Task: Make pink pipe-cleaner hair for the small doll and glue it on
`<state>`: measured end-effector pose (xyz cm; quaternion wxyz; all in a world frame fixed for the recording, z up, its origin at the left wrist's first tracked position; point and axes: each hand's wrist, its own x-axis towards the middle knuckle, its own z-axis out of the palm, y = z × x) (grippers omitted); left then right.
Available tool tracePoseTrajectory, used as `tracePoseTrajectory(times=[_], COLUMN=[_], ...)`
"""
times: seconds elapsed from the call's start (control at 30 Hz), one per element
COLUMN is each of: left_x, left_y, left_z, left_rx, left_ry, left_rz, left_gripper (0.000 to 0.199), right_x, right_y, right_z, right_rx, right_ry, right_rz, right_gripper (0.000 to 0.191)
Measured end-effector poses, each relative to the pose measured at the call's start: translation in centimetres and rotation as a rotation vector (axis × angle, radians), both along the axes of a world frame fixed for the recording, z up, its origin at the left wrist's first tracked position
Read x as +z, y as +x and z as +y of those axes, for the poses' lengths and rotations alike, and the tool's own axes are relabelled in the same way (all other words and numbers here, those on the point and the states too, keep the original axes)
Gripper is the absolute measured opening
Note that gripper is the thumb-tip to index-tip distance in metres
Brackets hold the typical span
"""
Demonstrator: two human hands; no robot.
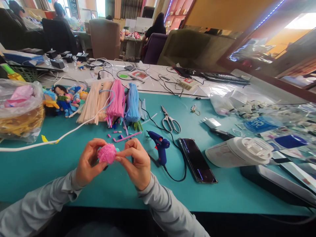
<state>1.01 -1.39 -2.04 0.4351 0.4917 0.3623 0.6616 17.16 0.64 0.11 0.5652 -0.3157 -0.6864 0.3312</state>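
Observation:
My left hand (90,162) is closed around a pink fluffy ball (107,153), thumb below and fingers above. At the ball's right edge, the thumb and index finger of my right hand (135,163) are pinched together against it. A small teal piece (117,150) shows just above those fingertips; how it is attached is hidden. Beyond my hands lie a bent pink pipe cleaner (128,136) and several short cut bits. To the right of my right hand, a blue glue gun (161,146) rests on the green mat (118,197), and scissors (170,121) lie farther back.
Bundles of peach (92,102), pink (116,98) and blue pipe cleaners (133,103) lie behind. Small dolls (65,98) and a plastic bag (21,112) sit left. A phone (197,161), a white tumbler (234,152) and a black cable (181,179) lie right. A white cable (69,131) crosses the left side.

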Motion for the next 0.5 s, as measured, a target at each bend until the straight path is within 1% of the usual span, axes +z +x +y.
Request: tracePoseTrajectory(times=[0.23, 0.5], left_x=[-0.38, -0.45], left_y=[-0.04, -0.07], left_z=[0.09, 0.08], left_rx=[-0.044, -0.025], left_ry=[0.120, 0.129], left_rz=[0.026, 0.054], left_gripper=[0.035, 0.035], right_x=[0.14, -0.14], right_y=[-0.08, 0.17], right_z=[0.01, -0.04], right_rx=[-0.004, -0.033], right_ry=[0.028, 0.078], right_rz=[-0.022, -0.119], right_gripper=[0.014, 0.015])
